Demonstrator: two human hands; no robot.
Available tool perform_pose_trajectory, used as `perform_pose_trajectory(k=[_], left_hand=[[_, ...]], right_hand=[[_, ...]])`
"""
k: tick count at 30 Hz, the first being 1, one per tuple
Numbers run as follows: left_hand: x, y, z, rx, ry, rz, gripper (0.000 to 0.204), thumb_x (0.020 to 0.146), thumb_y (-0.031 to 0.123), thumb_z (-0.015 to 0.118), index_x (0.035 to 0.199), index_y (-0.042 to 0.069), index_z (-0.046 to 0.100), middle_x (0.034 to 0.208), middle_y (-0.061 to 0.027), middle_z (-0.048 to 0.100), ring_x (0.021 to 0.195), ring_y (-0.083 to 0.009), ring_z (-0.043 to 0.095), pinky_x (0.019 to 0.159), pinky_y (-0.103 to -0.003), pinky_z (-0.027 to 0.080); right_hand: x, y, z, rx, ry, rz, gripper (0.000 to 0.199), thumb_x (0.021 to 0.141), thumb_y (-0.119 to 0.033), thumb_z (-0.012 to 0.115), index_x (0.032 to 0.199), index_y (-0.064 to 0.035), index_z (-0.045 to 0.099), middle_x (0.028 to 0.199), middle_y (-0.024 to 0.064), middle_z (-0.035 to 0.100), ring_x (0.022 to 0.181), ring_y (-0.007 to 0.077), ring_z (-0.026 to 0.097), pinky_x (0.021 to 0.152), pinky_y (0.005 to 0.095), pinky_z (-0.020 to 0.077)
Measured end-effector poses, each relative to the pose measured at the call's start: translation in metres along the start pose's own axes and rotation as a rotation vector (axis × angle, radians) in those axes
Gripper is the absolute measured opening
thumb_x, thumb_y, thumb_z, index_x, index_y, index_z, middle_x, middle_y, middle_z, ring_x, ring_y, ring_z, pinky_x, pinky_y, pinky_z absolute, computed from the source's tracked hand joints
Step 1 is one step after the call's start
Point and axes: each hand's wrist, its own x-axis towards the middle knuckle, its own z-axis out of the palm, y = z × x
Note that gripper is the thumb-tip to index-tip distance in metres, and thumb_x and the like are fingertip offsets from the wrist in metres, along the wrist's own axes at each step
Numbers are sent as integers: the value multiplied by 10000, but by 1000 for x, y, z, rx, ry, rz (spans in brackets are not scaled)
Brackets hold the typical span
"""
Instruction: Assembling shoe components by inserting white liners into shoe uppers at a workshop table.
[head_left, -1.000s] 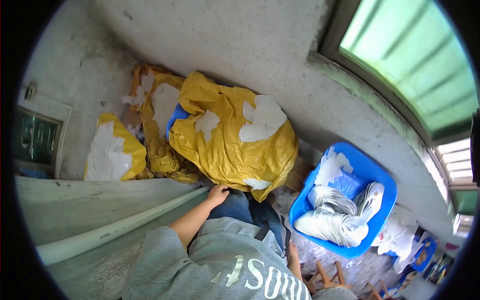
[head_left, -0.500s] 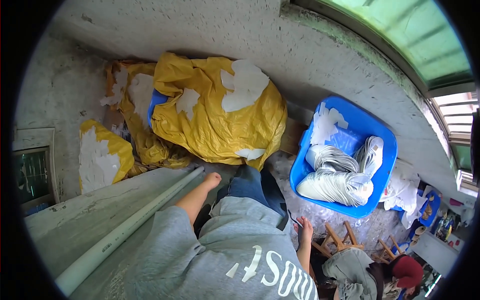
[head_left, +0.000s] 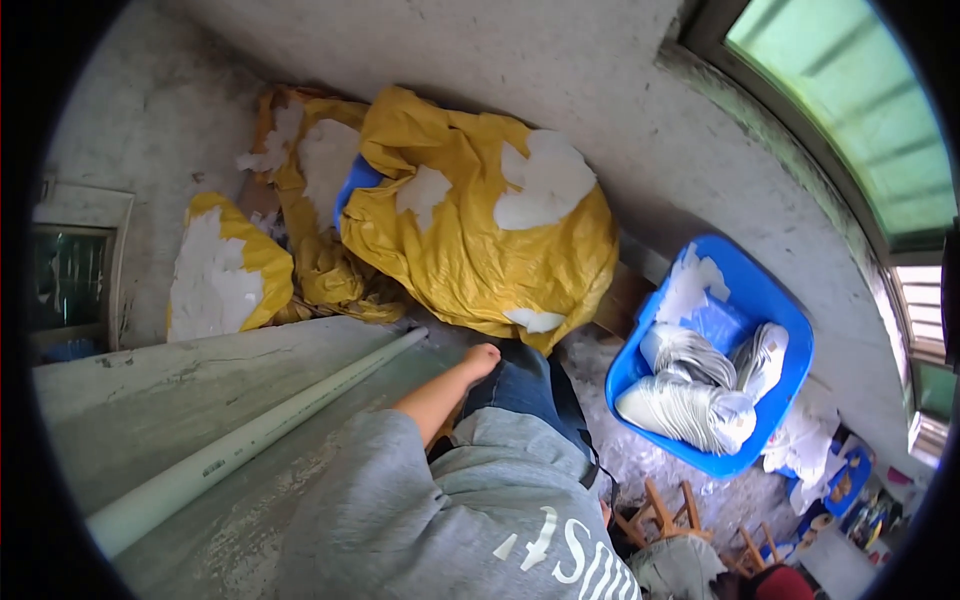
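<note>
My left hand (head_left: 482, 360) is curled into a fist in front of my jeans, with nothing visible in it. It is nearest to the lower edge of a big crumpled yellow sheet (head_left: 450, 270) that drapes over a bulky pile, with pale torn patches on it. Of my right hand (head_left: 605, 513) only a sliver of skin shows beside my grey shirt, next to a black strap; its fingers are hidden. To the right stands a blue tub (head_left: 625, 375) holding stacks of thin white curved pieces (head_left: 685, 410) and some loose white scraps.
A long pale pipe (head_left: 250, 440) runs along a concrete ledge (head_left: 130, 390) on my left. A wooden stool (head_left: 665, 515) stands at lower right, near a person in a red head covering (head_left: 785, 583). Clear plastic film (head_left: 640, 440) lies on the floor. Walls and a green window (head_left: 840, 110) border the space.
The view has shifted, so the yellow sheet and tub sit farther right in the picture. My left fist is now in front of my jeans. My right hand has gone almost out of sight.
</note>
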Motion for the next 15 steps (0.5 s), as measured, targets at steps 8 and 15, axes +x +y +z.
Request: perform_pose_trajectory(k=[8,15], left_hand=[[56,-91,34,114,98,-15,216,756,253,527,813,112,681,869,-72,674,784,-298,612,689,-355,481],[40,-76,-36,-224,163,-151,187,789,237,530,873,98,622,859,-66,623,733,-244,589,612,-301,447]], right_hand=[[-10,-72,5,304,-65,86,291,831,-285,596,913,-12,652,788,105,651,678,137,585,559,227,429],[-25,-78,37,395,134,40,169,849,-195,566,869,-41,634,740,55,622,561,104,518,513,208,416]])
